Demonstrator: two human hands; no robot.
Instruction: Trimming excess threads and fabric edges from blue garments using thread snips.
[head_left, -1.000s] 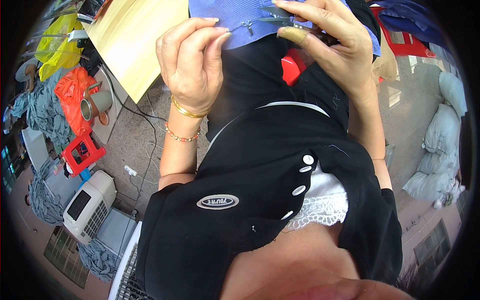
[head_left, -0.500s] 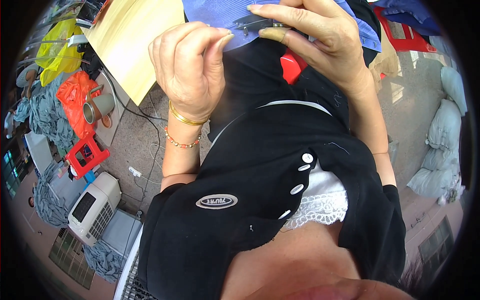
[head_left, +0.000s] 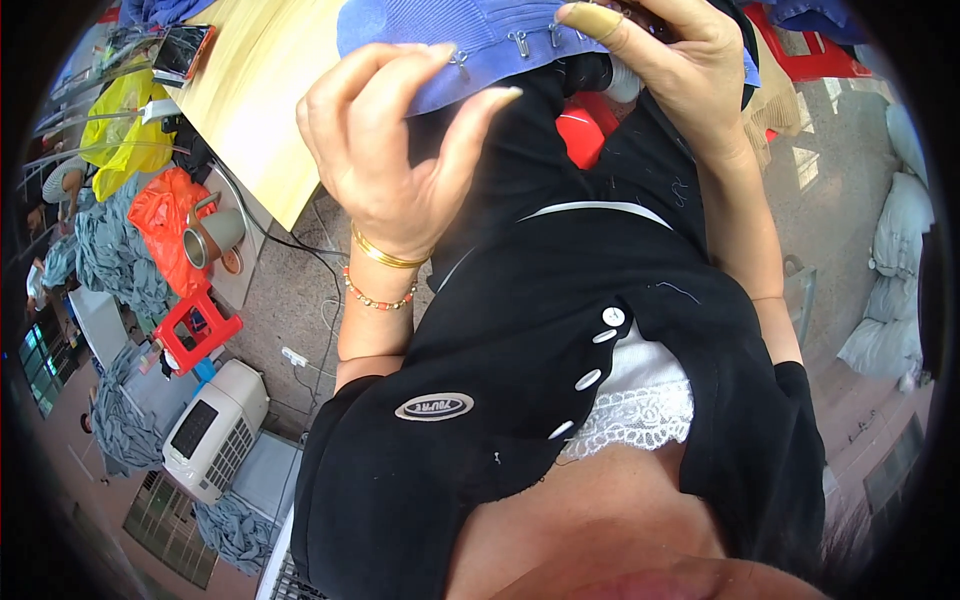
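A piece of blue ribbed knit cloth (head_left: 500,35) lies across my lap by the table's edge, with several small metal hook-like fasteners (head_left: 518,43) along its border. My left hand (head_left: 395,145) is open, thumb and forefinger spread apart. The forefinger's tip is beside the fastener nearest it, over the cloth. At the cloth's right part, my right hand (head_left: 675,75) is closed, its thumb in a tan finger cover pressing on the border. The upper fingers of the right hand are cut off by the picture's edge.
A pale wooden table (head_left: 260,90) stands at upper left, with a phone-like device (head_left: 183,52) at its far corner. Below are yellow (head_left: 125,135) and red-orange bags (head_left: 165,225), a metal mug (head_left: 212,235), a red stool (head_left: 200,330) and a white appliance (head_left: 215,430). White sacks (head_left: 895,240) line the right.
My left fingers have gone from pinched to spread. The dark strip between my hands no longer shows. More of the cloth's border and its fasteners are visible, and my right hand has shifted slightly right.
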